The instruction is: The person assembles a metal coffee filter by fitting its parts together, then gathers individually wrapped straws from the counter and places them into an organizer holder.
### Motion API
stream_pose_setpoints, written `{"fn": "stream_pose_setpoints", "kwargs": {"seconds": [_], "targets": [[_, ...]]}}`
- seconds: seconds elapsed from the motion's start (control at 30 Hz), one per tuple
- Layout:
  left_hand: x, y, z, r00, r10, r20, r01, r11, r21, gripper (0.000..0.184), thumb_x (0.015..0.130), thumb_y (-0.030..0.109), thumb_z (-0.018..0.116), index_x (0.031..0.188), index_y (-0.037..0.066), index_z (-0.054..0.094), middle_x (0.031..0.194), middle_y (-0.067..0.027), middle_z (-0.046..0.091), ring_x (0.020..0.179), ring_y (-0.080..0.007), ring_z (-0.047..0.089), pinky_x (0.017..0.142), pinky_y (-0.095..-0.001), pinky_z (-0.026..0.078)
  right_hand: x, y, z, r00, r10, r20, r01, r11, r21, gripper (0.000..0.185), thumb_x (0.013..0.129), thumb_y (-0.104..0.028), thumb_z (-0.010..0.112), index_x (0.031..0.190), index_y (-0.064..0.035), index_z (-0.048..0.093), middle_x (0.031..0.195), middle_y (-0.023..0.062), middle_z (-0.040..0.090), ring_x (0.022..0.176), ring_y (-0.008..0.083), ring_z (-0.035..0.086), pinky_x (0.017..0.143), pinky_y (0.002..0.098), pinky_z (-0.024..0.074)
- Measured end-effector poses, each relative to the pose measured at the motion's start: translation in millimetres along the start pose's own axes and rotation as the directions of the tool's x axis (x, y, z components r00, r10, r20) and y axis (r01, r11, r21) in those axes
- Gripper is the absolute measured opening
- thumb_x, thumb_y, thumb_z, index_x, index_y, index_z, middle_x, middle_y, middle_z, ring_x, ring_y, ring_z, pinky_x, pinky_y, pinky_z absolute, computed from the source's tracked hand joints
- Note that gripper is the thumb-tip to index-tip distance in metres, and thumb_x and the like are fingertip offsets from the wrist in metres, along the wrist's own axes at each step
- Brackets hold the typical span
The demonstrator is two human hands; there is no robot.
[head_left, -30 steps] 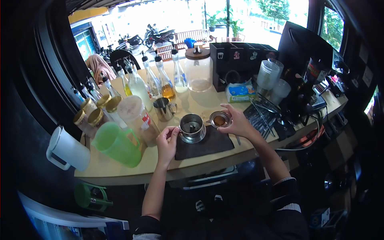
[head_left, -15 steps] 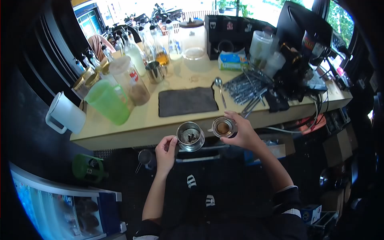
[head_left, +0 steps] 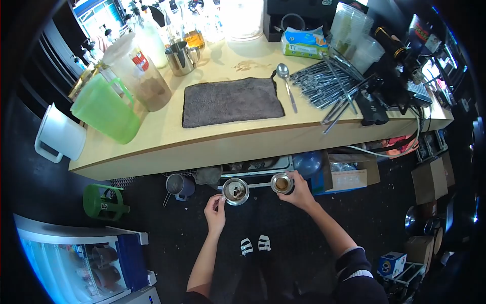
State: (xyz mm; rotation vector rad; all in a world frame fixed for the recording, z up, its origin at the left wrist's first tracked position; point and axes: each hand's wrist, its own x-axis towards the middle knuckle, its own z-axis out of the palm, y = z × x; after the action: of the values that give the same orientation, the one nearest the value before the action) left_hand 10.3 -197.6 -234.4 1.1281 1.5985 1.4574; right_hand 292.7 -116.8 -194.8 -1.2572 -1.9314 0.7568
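In the head view, my left hand (head_left: 215, 212) pinches the edge of a round metal drip coffee filter (head_left: 236, 192), tilted so its inside shows. Dark wet-looking bits and a pale patch lie in it. My right hand (head_left: 298, 192) has its fingers curled round the side of a small metal-rimmed cup (head_left: 281, 183) with brown liquid in it. Both vessels are held in the air in front of the counter, a short gap apart. A grey cloth (head_left: 233, 102) lies flat on the counter beyond them, with a long spoon (head_left: 287, 86) to its right.
A wooden counter (head_left: 167, 149) spans the view. On its left stand a green pitcher (head_left: 106, 109), a white pitcher (head_left: 59, 133), a lidded jug (head_left: 139, 76) and a steel pitcher (head_left: 179, 58). Wrapped straws (head_left: 326, 83) pile up on the right. Below are a cardboard box (head_left: 352, 177) and a green stool (head_left: 104, 201).
The view has tilted further down, showing more floor and my feet. Both hands now appear lower, clear of the counter's edge, each keeping its hold.
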Motion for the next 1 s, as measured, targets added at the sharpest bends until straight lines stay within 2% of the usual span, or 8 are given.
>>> {"fn": "stream_pose_setpoints", "kwargs": {"seconds": [0.13, 0.3, 0.37, 0.4, 0.5, 0.7, 0.8, 1.0], "targets": [[20.2, -49.4, 7.9, 1.000, -0.001, -0.028, 0.001, 1.000, -0.015, 0.011, 0.086, 0.009, 0.057, 0.089, -0.002, 0.060, 0.089, -0.0083, 0.061, 0.082, -0.0130, 0.058, 0.076, -0.0257, 0.046, 18.8, 83.1, 76.2, 0.994, 0.092, -0.066, -0.082, 0.987, 0.140, 0.054, 0.057, -0.014, 0.077, 0.093, -0.0064, 0.037, 0.096, 0.0181, 0.056, 0.093, 0.0382, 0.055, 0.080, 0.0416, 0.0449], [44.0, -70.9, 18.7, 0.994, 0.086, -0.070, -0.081, 0.994, 0.070, 0.012, 0.086, 0.009, 0.058, 0.089, -0.002, 0.060, 0.088, -0.0077, 0.061, 0.079, -0.0115, 0.057, 0.072, -0.0240, 0.046, 73.1, 113.0, 119.1, 0.980, 0.189, -0.056, -0.195, 0.969, -0.153, 0.069, 0.056, -0.015, 0.076, 0.113, -0.0043, 0.039, 0.102, 0.0181, 0.055, 0.101, 0.0396, 0.051, 0.086, 0.0433, 0.0426], [51.4, -69.4, 22.8, 0.992, 0.088, -0.096, -0.079, 0.993, 0.091, 0.011, 0.085, 0.009, 0.059, 0.086, -0.002, 0.060, 0.087, -0.0107, 0.062, 0.078, -0.0163, 0.060, 0.071, -0.0261, 0.046, 88.2, 124.6, 130.3, 0.996, -0.072, 0.056, 0.091, 0.728, -0.680, 0.066, 0.065, -0.017, 0.069, 0.123, -0.0023, 0.042, 0.112, 0.0176, 0.054, 0.108, 0.0369, 0.049, 0.093, 0.0462, 0.0375], [54.7, -70.3, 23.5, 0.992, 0.082, -0.095, -0.074, 0.993, 0.093, 0.011, 0.085, 0.009, 0.059, 0.086, -0.002, 0.060, 0.087, -0.0107, 0.062, 0.078, -0.0163, 0.060, 0.071, -0.0261, 0.046, 96.4, 134.3, 138.2, 0.996, -0.067, 0.059, 0.090, 0.729, -0.679, 0.066, 0.065, -0.017, 0.069, 0.123, -0.0023, 0.042, 0.112, 0.0176, 0.054, 0.108, 0.0369, 0.049, 0.093, 0.0462, 0.0375], [63.4, -67.7, 25.2, 0.984, 0.144, -0.101, -0.128, 0.980, 0.150, 0.013, 0.085, 0.012, 0.059, 0.085, -0.001, 0.060, 0.087, -0.0116, 0.063, 0.077, -0.0201, 0.060, 0.069, -0.0298, 0.046, 113.7, 141.0, 152.1, 0.943, -0.045, 0.329, 0.328, 0.278, -0.903, 0.035, 0.081, -0.020, 0.046, 0.110, -0.0052, 0.059, 0.117, 0.0142, 0.055, 0.113, 0.0305, 0.048, 0.096, 0.0496, 0.0346], [68.4, -57.0, 27.4, 0.983, 0.158, -0.091, -0.134, 0.964, 0.229, 0.016, 0.085, 0.013, 0.059, 0.088, -0.003, 0.061, 0.085, -0.0105, 0.062, 0.074, -0.0145, 0.059, 0.068, -0.0266, 0.046, 108.6, 117.4, 152.5, 0.841, -0.352, 0.412, 0.497, 0.201, -0.844, 0.034, 0.081, -0.020, 0.048, 0.112, -0.0056, 0.052, 0.100, 0.0115, 0.059, 0.104, 0.0290, 0.052, 0.092, 0.0448, 0.0376], [70.1, -56.9, 30.0, 0.973, 0.206, -0.104, -0.179, 0.958, 0.222, 0.016, 0.085, 0.013, 0.060, 0.088, -0.003, 0.061, 0.085, -0.0106, 0.062, 0.073, -0.0148, 0.059, 0.068, -0.0267, 0.046, 104.4, 115.4, 151.0, 0.830, -0.156, 0.536, 0.555, 0.133, -0.821, 0.033, 0.082, -0.021, 0.048, 0.111, -0.0065, 0.046, 0.094, 0.0079, 0.058, 0.107, 0.0265, 0.048, 0.093, 0.0437, 0.0350], [66.2, -44.6, 34.7, 0.981, 0.169, -0.100, -0.145, 0.967, 0.209, 0.015, 0.083, 0.012, 0.060, 0.085, -0.003, 0.061, 0.083, -0.0136, 0.062, 0.074, -0.0233, 0.060, 0.067, -0.0306, 0.046, 95.1, 118.0, 142.8, 0.812, -0.151, 0.563, 0.582, 0.141, -0.801, 0.027, 0.081, -0.019, 0.049, 0.105, -0.0074, 0.046, 0.092, 0.0059, 0.057, 0.109, 0.0249, 0.046, 0.096, 0.0444, 0.0314]]}}
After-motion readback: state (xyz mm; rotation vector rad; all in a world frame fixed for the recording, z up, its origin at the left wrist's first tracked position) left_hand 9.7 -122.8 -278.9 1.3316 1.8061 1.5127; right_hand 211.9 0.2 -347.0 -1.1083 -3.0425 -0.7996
